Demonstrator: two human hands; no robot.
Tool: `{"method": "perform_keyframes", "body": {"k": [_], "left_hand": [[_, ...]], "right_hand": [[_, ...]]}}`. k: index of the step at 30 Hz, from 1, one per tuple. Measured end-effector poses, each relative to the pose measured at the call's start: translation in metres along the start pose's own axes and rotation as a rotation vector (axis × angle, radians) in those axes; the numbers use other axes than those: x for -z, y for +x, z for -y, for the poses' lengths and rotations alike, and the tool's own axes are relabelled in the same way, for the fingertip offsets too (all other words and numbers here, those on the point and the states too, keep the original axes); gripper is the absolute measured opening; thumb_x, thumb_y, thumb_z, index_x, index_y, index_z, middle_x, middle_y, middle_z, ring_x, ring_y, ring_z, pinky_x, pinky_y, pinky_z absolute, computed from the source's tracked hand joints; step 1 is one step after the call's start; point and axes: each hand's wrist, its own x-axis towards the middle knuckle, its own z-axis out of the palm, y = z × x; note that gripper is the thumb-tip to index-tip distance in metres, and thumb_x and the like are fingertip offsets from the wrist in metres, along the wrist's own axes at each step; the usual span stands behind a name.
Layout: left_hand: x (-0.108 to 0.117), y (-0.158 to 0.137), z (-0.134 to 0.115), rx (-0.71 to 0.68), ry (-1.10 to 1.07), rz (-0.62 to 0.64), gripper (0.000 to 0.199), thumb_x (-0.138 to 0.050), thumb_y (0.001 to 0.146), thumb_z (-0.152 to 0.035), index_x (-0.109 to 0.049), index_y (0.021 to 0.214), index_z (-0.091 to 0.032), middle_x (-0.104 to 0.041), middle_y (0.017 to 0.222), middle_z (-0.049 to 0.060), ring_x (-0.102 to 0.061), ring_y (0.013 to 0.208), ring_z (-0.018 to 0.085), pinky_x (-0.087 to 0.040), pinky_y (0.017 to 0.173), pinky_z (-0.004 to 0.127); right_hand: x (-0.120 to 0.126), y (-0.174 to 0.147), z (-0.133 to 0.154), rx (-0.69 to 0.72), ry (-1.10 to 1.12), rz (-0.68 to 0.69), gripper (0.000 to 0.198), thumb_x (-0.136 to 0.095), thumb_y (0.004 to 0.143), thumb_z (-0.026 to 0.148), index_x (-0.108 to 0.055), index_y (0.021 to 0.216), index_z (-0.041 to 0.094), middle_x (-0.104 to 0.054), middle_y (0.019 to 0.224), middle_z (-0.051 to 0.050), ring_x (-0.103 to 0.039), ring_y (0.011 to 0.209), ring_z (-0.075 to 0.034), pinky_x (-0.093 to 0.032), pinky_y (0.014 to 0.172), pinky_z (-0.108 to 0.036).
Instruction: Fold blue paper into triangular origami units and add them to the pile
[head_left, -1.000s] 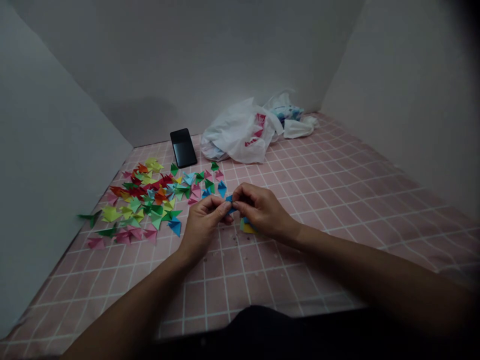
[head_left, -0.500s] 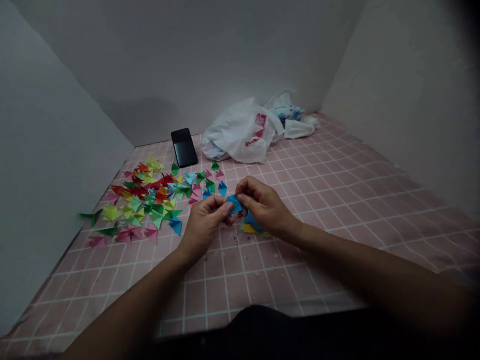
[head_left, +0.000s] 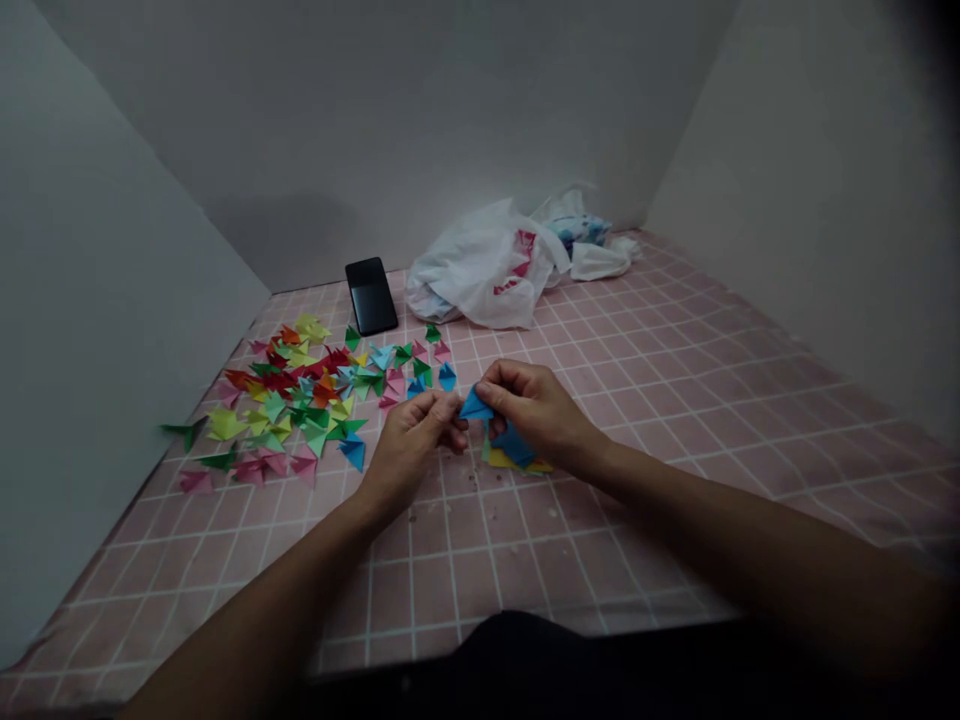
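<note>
A small piece of folded blue paper (head_left: 475, 405), now a triangle in outline, is pinched between the thumb and fingers of my right hand (head_left: 529, 405). My left hand (head_left: 420, 430) is closed too, its thumb and fingertips at the paper's left corner. Under and beside my right hand lies a stack of coloured paper sheets (head_left: 517, 450), blue on top with yellow and green edges showing. To the left of my left hand spreads a heap of small folded paper pieces (head_left: 300, 400) in red, green, yellow, pink and blue.
A black smartphone (head_left: 371, 296) lies behind the folded pieces. White plastic bags (head_left: 480, 265) are bunched near the back wall. The surface is a pink cloth with a white grid (head_left: 675, 380), walled in on the left, back and right.
The blue paper has turned from a squarish shape to a triangle between my hands. My right hand has shifted slightly, showing more of the stack below it.
</note>
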Motion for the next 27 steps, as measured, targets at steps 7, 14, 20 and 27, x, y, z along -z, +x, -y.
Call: {"method": "perform_keyframes", "body": {"k": [7,14,20,27], "left_hand": [[-0.0013,-0.0006,-0.002,-0.024,0.011,0.056,0.024,-0.072,0.084,-0.037,-0.067,0.075,-0.016,-0.063,0.064,-0.001,-0.058,0.055,0.009,-0.047,0.056,0.022],[0.0038,0.0011,0.0024,-0.135,0.067,-0.136,0.017,-0.068,0.088,-0.031,-0.068,0.078,-0.017,-0.064,0.064,-0.003,-0.058,0.057,0.009,-0.047,0.06,0.021],[0.0031,0.0023,0.0072,-0.081,-0.06,-0.091,0.015,-0.073,0.084,-0.03,-0.068,0.078,-0.017,-0.066,0.064,-0.003,-0.059,0.058,0.009,-0.047,0.061,0.021],[0.0005,0.0,-0.0024,-0.069,0.002,-0.087,0.016,-0.074,0.08,-0.029,-0.068,0.074,-0.016,-0.065,0.057,-0.003,-0.057,0.052,0.008,-0.046,0.054,0.02]], "right_hand": [[-0.0006,0.001,-0.0049,0.025,0.071,-0.058,0.027,-0.067,0.085,0.04,-0.056,0.072,0.018,-0.056,0.054,0.005,-0.052,0.046,-0.008,-0.041,0.046,-0.021],[-0.0053,-0.0021,-0.0033,-0.043,0.13,0.07,0.022,-0.07,0.079,0.034,-0.056,0.071,0.019,-0.059,0.058,0.005,-0.053,0.047,-0.008,-0.043,0.047,-0.021],[-0.0077,-0.0047,-0.0042,-0.033,0.151,0.075,0.022,-0.07,0.08,0.034,-0.055,0.073,0.019,-0.06,0.059,0.005,-0.052,0.047,-0.007,-0.043,0.048,-0.02],[-0.002,-0.0043,-0.0053,-0.032,0.162,0.103,0.036,-0.058,0.092,0.049,-0.059,0.075,0.018,-0.061,0.058,0.002,-0.055,0.05,-0.009,-0.042,0.05,-0.022]]}}
